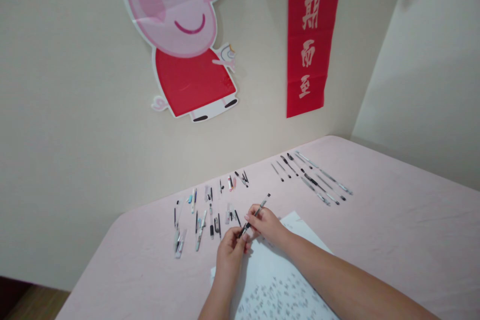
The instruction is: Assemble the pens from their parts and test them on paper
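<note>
Between my two hands is a pen [261, 205], tilted up to the right, with a clear barrel and dark parts at both ends. My right hand [264, 221] pinches its barrel near the middle. Closed round its lower, dark end are the fingers of my left hand [229, 247]; whether they hold the cap or the tip I cannot make out. Both hands are above the top edge of a white sheet of paper [277, 270] covered with many small handwritten marks. Just beyond my left hand lie pen parts [231, 216], including clear caps and thin dark refills.
Groups of taken-apart pens [200, 230] lie on the left of the pink-covered surface [393, 230]. Rows of whole pens [318, 182] lie at the back right. Behind rises a wall with a pink pig cutout [195, 80] and a red banner [311, 35].
</note>
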Tool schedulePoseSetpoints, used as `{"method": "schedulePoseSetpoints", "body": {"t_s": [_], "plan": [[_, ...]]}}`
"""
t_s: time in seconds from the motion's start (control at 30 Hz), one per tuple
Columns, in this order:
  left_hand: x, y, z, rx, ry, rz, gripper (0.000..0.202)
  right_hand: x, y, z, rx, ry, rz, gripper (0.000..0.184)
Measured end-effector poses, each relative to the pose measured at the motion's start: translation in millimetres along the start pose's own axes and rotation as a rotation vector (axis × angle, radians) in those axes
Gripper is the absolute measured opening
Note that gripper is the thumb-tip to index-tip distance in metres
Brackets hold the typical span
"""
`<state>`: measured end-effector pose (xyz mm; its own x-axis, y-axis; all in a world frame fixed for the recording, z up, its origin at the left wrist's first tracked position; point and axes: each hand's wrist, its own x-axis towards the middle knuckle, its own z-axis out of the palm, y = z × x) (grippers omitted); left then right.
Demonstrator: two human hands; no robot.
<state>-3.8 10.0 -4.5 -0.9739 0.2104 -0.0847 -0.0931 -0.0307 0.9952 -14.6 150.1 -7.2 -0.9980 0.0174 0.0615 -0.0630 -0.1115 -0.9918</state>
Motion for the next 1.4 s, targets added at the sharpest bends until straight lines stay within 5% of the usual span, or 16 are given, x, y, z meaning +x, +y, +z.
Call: {"method": "schedulePoseSetpoints", "body": {"t_s": [1.4], "plan": [[2.9, -1.2, -4.6, 0.0, 0.007, -0.056, 0.022, -0.3, 0.3, 6.8, 0.135, -0.017, 0.243, 0.051]]}}
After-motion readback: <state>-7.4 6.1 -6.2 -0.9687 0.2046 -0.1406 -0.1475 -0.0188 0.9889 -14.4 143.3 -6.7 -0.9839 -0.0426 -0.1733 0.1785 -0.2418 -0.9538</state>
